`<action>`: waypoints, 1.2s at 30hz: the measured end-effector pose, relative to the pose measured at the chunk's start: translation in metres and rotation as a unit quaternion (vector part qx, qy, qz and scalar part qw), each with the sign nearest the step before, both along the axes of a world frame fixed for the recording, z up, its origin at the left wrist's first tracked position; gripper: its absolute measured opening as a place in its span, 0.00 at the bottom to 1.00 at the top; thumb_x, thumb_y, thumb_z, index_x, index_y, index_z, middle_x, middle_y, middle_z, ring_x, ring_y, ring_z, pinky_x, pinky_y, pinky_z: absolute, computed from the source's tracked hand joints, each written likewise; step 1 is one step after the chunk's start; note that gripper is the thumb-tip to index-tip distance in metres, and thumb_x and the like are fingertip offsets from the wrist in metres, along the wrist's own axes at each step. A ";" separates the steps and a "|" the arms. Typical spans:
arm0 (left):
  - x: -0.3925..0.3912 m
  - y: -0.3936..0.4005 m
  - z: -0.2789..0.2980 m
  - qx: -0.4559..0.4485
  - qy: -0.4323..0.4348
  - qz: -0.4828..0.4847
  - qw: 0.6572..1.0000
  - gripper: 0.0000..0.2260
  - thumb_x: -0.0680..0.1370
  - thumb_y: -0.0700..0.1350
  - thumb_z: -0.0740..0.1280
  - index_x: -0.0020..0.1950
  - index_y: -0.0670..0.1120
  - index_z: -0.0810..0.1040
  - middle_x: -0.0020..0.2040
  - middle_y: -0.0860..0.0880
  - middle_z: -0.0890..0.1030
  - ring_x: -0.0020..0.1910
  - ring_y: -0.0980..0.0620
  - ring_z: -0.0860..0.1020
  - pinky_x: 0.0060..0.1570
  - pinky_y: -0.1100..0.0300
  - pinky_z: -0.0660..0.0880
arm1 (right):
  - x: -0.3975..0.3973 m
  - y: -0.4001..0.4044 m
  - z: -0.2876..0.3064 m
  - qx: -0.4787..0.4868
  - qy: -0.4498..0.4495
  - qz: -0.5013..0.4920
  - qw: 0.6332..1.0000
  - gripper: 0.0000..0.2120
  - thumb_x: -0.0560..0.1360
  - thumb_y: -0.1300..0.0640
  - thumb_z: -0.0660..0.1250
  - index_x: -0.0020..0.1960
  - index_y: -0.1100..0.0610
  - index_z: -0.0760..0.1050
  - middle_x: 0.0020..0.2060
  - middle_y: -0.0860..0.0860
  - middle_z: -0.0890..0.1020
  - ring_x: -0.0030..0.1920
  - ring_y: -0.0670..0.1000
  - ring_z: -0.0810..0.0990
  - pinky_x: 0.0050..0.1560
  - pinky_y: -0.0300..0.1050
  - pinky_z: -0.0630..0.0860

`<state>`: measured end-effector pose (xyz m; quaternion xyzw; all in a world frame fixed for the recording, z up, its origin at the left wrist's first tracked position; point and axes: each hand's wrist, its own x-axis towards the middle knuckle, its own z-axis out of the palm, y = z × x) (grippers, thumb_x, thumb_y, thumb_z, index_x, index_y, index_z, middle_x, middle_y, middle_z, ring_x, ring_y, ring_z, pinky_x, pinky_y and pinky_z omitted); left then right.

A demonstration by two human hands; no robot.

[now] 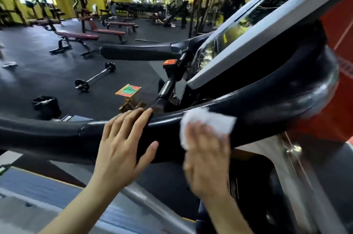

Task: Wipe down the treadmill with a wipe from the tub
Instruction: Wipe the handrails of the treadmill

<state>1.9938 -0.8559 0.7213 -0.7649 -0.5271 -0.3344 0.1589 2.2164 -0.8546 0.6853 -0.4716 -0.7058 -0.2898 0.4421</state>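
Under the right grip — flat, pressing — wipe meets treadmill bar.

A white wipe is pressed flat against the black front handrail of the treadmill by the right hand, whose outline is blurred. The left hand is laid open on the same rail just beside it, fingers spread. The tilted console screen is seen above. A barbell, a black bin and several benches are seen on the dark floor beyond.
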 end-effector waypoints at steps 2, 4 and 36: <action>-0.025 0.002 -0.013 0.016 0.003 -0.011 1.000 0.27 0.82 0.57 0.58 0.78 0.45 0.69 0.74 0.44 0.73 0.72 0.41 0.71 0.73 0.44 0.63 | -0.030 -0.005 -0.026 0.006 -0.064 0.012 0.998 0.26 0.84 0.54 0.49 0.81 0.54 0.57 0.81 0.48 0.57 0.80 0.49 0.58 0.80 0.52 0.51; -0.057 0.006 -0.021 0.021 -0.004 -0.009 1.000 0.27 0.83 0.57 0.55 0.77 0.45 0.70 0.73 0.43 0.73 0.72 0.40 0.71 0.74 0.44 0.61 | -0.019 -0.003 -0.008 0.018 -0.039 -0.020 0.999 0.24 0.84 0.55 0.48 0.80 0.55 0.60 0.80 0.48 0.59 0.79 0.50 0.60 0.79 0.55 0.55; -0.210 0.021 -0.045 -0.028 0.019 -0.040 0.999 0.23 0.84 0.52 0.53 0.76 0.43 0.71 0.71 0.44 0.76 0.70 0.40 0.73 0.74 0.43 0.63 | -0.249 0.014 0.041 -0.177 -0.109 -0.033 0.978 0.15 0.80 0.58 0.57 0.56 0.62 0.80 0.52 0.57 0.83 0.54 0.59 0.81 0.60 0.54 0.74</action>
